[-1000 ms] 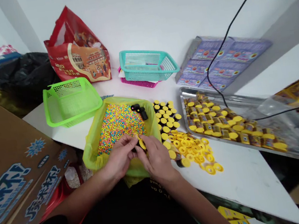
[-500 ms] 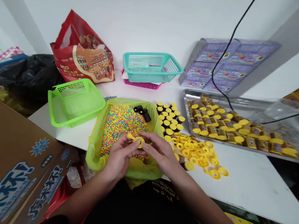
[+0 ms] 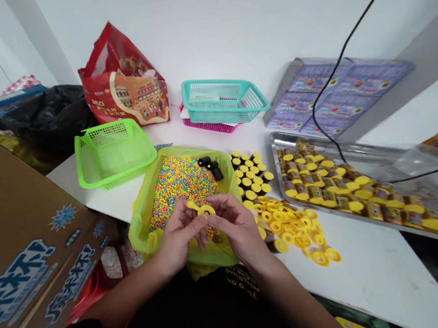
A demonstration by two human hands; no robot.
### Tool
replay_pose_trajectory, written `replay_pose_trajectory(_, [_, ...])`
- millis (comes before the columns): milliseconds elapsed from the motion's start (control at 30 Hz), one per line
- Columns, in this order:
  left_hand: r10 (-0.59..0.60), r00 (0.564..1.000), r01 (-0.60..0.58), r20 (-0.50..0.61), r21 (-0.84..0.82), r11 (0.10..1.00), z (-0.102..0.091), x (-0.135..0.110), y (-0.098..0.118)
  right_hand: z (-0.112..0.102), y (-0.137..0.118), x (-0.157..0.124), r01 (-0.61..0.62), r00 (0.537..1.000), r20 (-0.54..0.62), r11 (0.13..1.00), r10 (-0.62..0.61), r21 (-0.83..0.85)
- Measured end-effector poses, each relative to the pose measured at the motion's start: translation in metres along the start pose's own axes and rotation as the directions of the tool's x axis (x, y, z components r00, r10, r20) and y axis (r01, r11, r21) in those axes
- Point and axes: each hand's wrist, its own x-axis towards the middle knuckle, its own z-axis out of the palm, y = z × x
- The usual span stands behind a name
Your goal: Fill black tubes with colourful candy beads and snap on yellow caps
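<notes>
Between them, my left hand [image 3: 180, 234] and my right hand [image 3: 233, 224] grip a yellow plastic ring [image 3: 207, 209], thumbs pressed on its near edge. A small yellow knobbed piece [image 3: 193, 205] sticks out at the ring's left; whether the two are joined I cannot tell. Both hands are above a basket lined with a yellow bag [image 3: 141, 232], full of small multicoloured beads [image 3: 176, 183]. Several black cylinders [image 3: 211, 168] lie on the beads at the back right. To the right is a pile of loose yellow rings [image 3: 286, 219], with yellow-topped black cups [image 3: 251, 173] standing behind it.
A steel tray [image 3: 277, 147] of yellow-capped containers sits at the right, under a hanging black cable [image 3: 315, 112]. Behind are a green basket [image 3: 113, 151], a teal basket [image 3: 220, 98], a red bag [image 3: 128, 98] and purple boxes [image 3: 326, 89]. A large carton [image 3: 21, 235] stands left.
The whole view has shifted slightly. My fingers have adjusted a little around the yellow ring, which stays held in both hands over the beads.
</notes>
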Motion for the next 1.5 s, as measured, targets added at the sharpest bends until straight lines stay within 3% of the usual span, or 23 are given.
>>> replay_pose_trajectory(100, [0.064,0.997,-0.065,-0.035,-0.013,0.998,0.002,-0.002,-0.005,0.007,0.002,-0.002,-0.015,1.000,-0.007,0.993,0.016,0.120])
replay_pose_trajectory(233, [0.059,0.996,-0.061,-0.065,-0.031,0.998,0.005,-0.002,-0.009,0.011,0.006,-0.004,0.011,0.999,-0.037,0.979,-0.003,0.205])
replay_pose_trajectory(433, [0.004,0.998,-0.002,-0.060,0.021,1.000,0.004,0.001,-0.003,0.007,0.003,0.002,-0.130,0.992,0.025,0.962,0.127,0.241])
replay_pose_trajectory(567, [-0.008,0.997,0.012,-0.079,0.059,0.998,0.004,0.002,0.001,0.010,-0.002,0.008,-0.221,0.973,-0.004,0.940,0.230,0.260])
replay_pose_trajectory(767, [0.000,0.979,0.004,-0.203,0.018,1.000,0.012,0.004,-0.002,0.019,0.004,0.009,-0.182,0.967,-0.115,0.929,0.229,0.321])
replay_pose_trajectory(867, [-0.038,0.977,0.043,-0.210,0.020,0.999,0.013,0.006,-0.001,0.015,0.005,0.008,-0.207,0.967,-0.082,0.932,0.241,0.298])
replay_pose_trajectory(967, [-0.125,0.980,0.128,-0.153,0.011,0.992,0.009,0.007,0.005,0.004,0.002,0.008,-0.175,0.984,0.014,0.974,0.175,0.141])
replay_pose_trajectory(1067, [-0.225,0.973,0.224,-0.051,-0.032,0.974,0.006,0.007,0.012,-0.008,0.001,0.009,-0.044,0.989,0.141,0.998,0.048,-0.033])
replay_pose_trajectory(1133, [-0.244,0.970,0.243,-0.017,-0.057,0.968,0.005,0.007,0.015,-0.013,0.002,0.011,0.019,0.982,0.191,0.998,-0.006,-0.064])
replay_pose_trajectory(1367, [-0.254,0.965,0.255,0.061,-0.003,0.967,0.004,0.007,0.017,-0.015,0.003,0.013,0.086,0.965,0.245,0.995,-0.094,0.043])
replay_pose_trajectory(1500, [-0.232,0.973,0.232,0.000,-0.026,0.972,0.007,0.007,0.015,-0.010,0.001,0.007,0.239,0.959,0.160,0.971,-0.234,-0.013])
